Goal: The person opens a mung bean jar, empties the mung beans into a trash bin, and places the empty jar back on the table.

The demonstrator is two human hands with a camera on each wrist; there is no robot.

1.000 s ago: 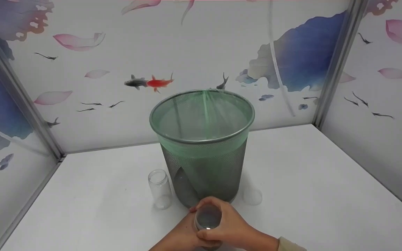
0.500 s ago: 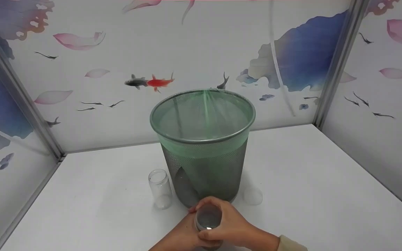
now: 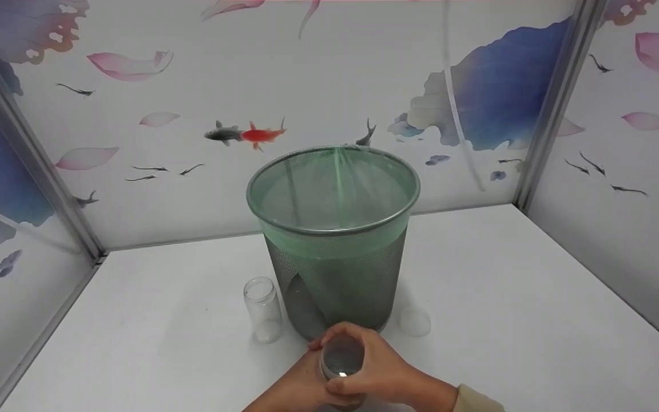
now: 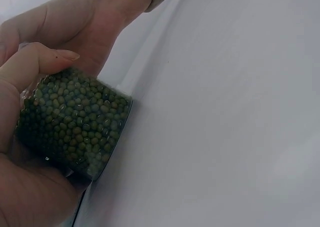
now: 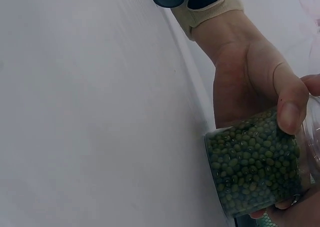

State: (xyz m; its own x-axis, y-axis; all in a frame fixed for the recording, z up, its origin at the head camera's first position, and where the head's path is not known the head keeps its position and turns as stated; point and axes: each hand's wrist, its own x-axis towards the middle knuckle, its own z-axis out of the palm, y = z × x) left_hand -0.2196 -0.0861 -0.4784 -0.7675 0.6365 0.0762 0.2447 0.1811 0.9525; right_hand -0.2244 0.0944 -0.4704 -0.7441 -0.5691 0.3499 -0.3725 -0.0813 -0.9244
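Observation:
In front of the bin, both my hands grip a clear jar [image 3: 342,357] at the near middle of the table. Green mung beans [image 4: 75,119] fill its lower part, as both wrist views show. My left hand [image 3: 301,380] wraps the jar's left side low down. My right hand [image 3: 384,366] curls over the upper right side, its thumb and fingers round the rim area. Whether a clear lid sits on top cannot be told. Behind to the left stands an empty clear jar [image 3: 262,312] without a lid. A faint clear disc, perhaps a lid [image 3: 415,321], lies right of the bin.
A mesh wastebasket [image 3: 332,274] with a green bag liner stands mid-table, right behind my hands. Decorated panels [image 3: 163,189] enclose the white table [image 3: 507,297] at the back and both sides.

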